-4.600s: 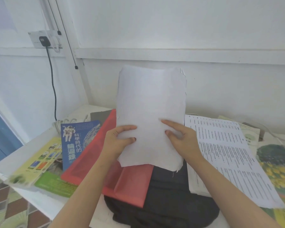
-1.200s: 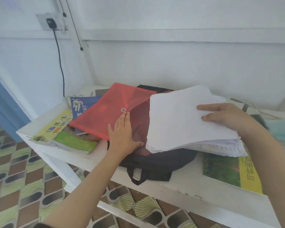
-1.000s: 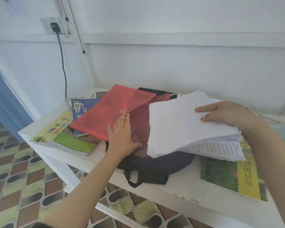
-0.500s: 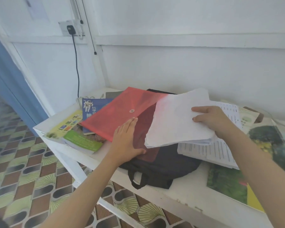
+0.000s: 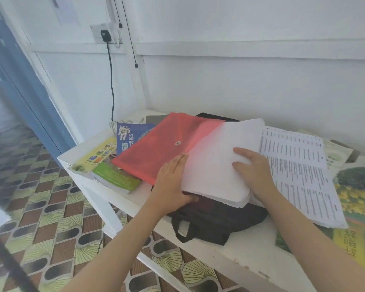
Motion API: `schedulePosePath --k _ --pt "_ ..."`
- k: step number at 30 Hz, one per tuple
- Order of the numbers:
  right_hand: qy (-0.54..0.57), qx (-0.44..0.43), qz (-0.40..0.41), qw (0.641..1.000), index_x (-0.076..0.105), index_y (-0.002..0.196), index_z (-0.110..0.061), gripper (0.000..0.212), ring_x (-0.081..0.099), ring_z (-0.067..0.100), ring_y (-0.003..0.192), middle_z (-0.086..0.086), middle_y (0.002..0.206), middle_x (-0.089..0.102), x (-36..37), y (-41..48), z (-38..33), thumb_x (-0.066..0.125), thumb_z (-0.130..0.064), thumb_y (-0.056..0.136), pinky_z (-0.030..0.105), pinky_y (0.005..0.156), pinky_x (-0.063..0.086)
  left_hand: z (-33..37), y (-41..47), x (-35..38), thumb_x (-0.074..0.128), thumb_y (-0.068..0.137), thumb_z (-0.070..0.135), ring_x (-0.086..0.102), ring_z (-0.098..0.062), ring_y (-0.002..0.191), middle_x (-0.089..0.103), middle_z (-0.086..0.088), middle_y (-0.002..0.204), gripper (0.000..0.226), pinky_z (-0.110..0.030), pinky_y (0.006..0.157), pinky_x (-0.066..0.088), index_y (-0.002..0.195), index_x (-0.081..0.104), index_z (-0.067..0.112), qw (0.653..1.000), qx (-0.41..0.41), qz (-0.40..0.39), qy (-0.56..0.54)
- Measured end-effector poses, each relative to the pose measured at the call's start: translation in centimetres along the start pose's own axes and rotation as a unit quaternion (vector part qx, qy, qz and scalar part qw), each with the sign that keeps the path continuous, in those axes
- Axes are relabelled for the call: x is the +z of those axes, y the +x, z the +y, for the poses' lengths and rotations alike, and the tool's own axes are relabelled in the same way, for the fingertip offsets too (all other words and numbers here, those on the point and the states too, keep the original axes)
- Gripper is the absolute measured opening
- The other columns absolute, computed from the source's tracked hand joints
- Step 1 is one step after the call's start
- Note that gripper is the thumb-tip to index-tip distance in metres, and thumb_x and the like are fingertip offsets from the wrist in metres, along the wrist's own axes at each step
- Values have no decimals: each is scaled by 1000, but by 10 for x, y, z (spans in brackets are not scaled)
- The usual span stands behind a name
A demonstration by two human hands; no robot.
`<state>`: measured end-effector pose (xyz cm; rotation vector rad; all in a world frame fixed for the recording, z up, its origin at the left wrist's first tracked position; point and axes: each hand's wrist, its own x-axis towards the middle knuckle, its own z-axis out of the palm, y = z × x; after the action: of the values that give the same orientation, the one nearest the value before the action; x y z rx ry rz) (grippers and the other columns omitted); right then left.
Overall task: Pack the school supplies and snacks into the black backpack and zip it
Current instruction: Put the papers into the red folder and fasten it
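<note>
Sliding paper stack (image 5: 215, 163) into red envelope (image 5: 164, 144) atop black backpack (image 5: 217, 220).
Right hand (image 5: 254, 171) presses flat on the stack, pushing leftward along its long axis; left hand (image 5: 173, 182), nearer, lies flat at the envelope's mouth.

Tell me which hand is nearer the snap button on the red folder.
Left. The left hand lies at the red folder's open edge, just below the snap button. The right hand rests on the white paper stack, farther right.
</note>
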<state>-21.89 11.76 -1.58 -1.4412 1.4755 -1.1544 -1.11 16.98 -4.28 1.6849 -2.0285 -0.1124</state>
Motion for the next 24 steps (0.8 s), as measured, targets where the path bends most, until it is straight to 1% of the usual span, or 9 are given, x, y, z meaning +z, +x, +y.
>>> schedulePosePath --k 2,3,5,10,14,16,18,20,24 --pt "7 -2 18 1000 61 122 -24 42 48 14 114 -6 128 53 5 -3 0 54 -4 86 32 103 39 1 -1 0 78 65 44 14 -15 140 16 3 155 109 -26 110 5 149 11 19 1000 4 -1 0" --pt "2 -6 29 1000 60 123 -23 42 46 12 113 -7 125 52 8 -4 0 53 -4 87 29 102 37 2 -1 0 77 66 44 13 -15 140 15 4 155 109 -25 110 4 149 11 19 1000 6 -2 1" --pt "-12 -21 53 998 56 125 -20 39 43 9 108 -8 119 49 12 -7 -3 51 -6 89 23 94 33 3 -1 1 75 67 46 11 -12 140 14 5 155 108 -21 108 1 149 10 20 1000 12 -3 3" --pt "31 2 104 994 57 119 -17 34 46 11 103 -8 112 51 6 -7 -10 43 -5 91 22 83 33 5 -2 0 76 67 45 10 -10 141 14 5 155 108 -20 108 -2 149 10 20 1000 12 -1 -10" --pt "21 0 81 997 62 118 -18 44 49 13 98 -4 121 57 -5 0 -14 41 3 85 20 79 37 7 -2 -1 78 65 45 9 -10 141 13 4 155 111 -19 108 -2 149 10 19 1000 15 -3 -9" --pt "22 4 57 998 61 121 -17 48 53 16 103 0 125 58 -4 4 -17 42 5 83 21 80 41 11 -2 0 79 63 44 10 -10 140 14 4 155 113 -21 110 1 149 10 18 1000 11 -1 -14" --pt "6 23 26 999 58 125 -14 49 51 19 115 3 130 54 2 8 -19 44 6 83 25 91 42 15 -1 1 80 62 43 11 -10 140 16 4 155 113 -20 112 1 148 12 18 1000 10 5 -25" --pt "-8 53 -4 999 55 128 -11 51 47 21 120 4 132 51 8 10 -18 43 7 82 31 100 41 18 -2 2 80 63 43 12 -10 139 17 4 154 111 -11 106 -4 148 13 17 999 17 9 -36" --pt "18 109 -36 993 54 127 -11 53 48 25 118 7 133 49 19 15 -8 39 9 81 43 100 45 23 -5 0 81 63 38 12 -6 137 17 4 154 111 -12 105 1 148 14 17 998 24 5 -49"
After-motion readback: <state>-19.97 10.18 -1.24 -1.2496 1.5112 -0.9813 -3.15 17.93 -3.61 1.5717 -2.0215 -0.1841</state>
